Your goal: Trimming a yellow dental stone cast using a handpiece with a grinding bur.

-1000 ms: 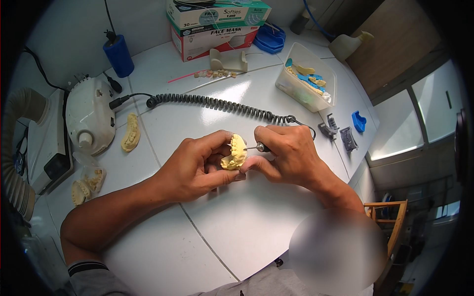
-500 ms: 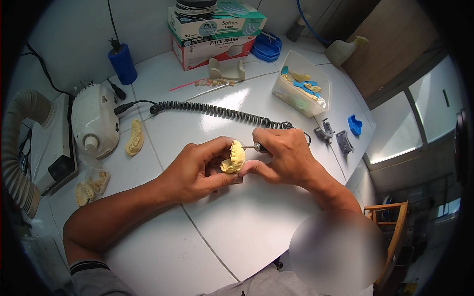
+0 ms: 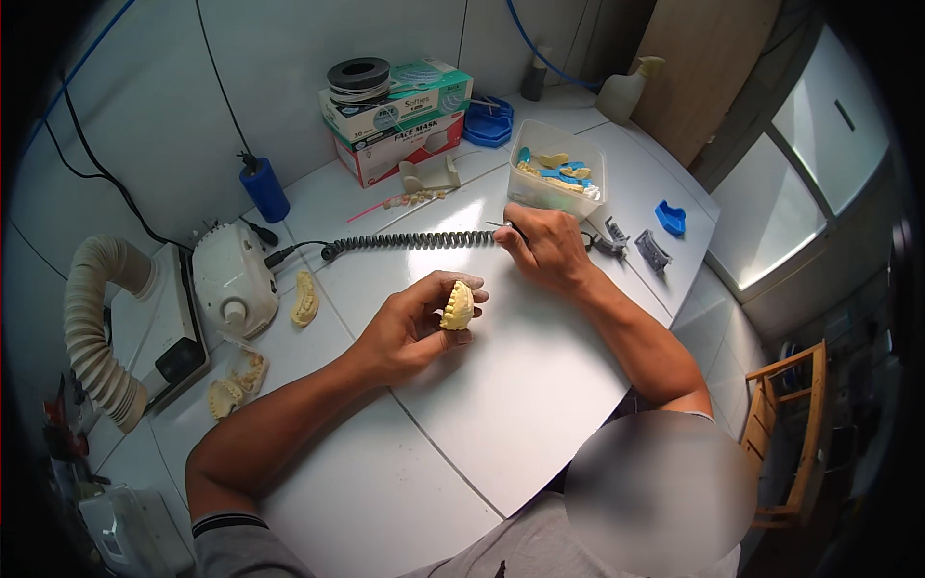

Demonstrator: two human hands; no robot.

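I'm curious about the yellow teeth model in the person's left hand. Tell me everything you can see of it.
The teeth model is pale yellow and matt, apparently plaster. A row of tooth-shaped bumps runs along its left side, with a smoother body to the right. It is tilted on edge, its length running away from the person, above the white table. The left hand grips it, thumb at the near end, fingers at the far end. Its underside is hidden.
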